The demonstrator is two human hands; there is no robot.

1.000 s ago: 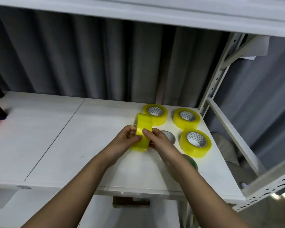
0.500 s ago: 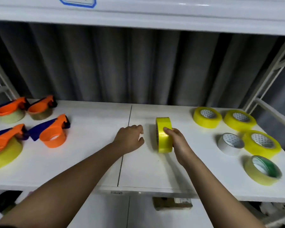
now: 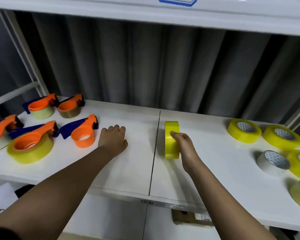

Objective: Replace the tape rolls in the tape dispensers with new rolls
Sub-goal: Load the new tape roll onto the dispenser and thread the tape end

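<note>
White shelf point(image 3: 132, 170) — orange dispensers point(image 3: 83, 134) left, tape rolls point(image 3: 243, 129) right

You have one view only, from the camera on your head, looking forward and down over both forearms onto the white shelf point(image 3: 128, 170); it sits close, with the shelf's front edge low in frame and the grey curtain point(image 3: 145, 66) straight ahead. The upper shelf point(image 3: 111, 13) crosses the top; the wide lens bends the edges; no second view overlaps it.
</note>
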